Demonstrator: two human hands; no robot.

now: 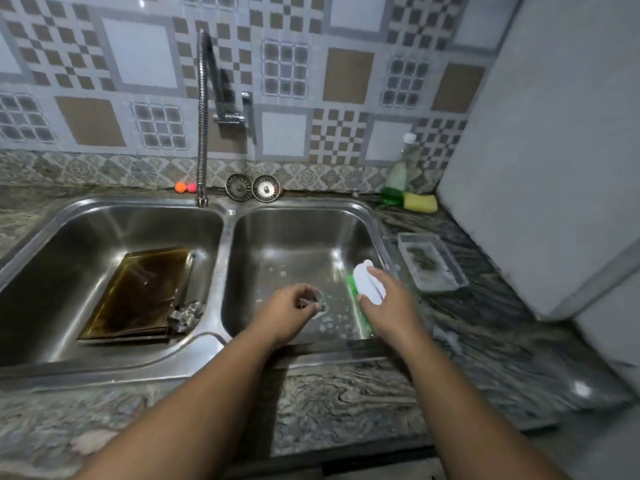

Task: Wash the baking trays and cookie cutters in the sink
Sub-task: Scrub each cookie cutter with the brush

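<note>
Double sink (227, 216), centre frame. Left basin (69, 237): dark baking tray (138, 292) lying at a slant, a grey scourer (185, 315) touching its lower right corner. Over the right basin (294, 237): left hand (294, 306), fingers curled round a small dark object (310, 301), too blurred to identify. Just right of it, the right hand (388, 303) grips a white-and-green brush (367, 280). Counter, right of frame: a shallow pale tray (446, 285) holding greenish pieces. Further back, a soap bottle (396, 178) stands beside a yellow sponge (420, 202).
</note>
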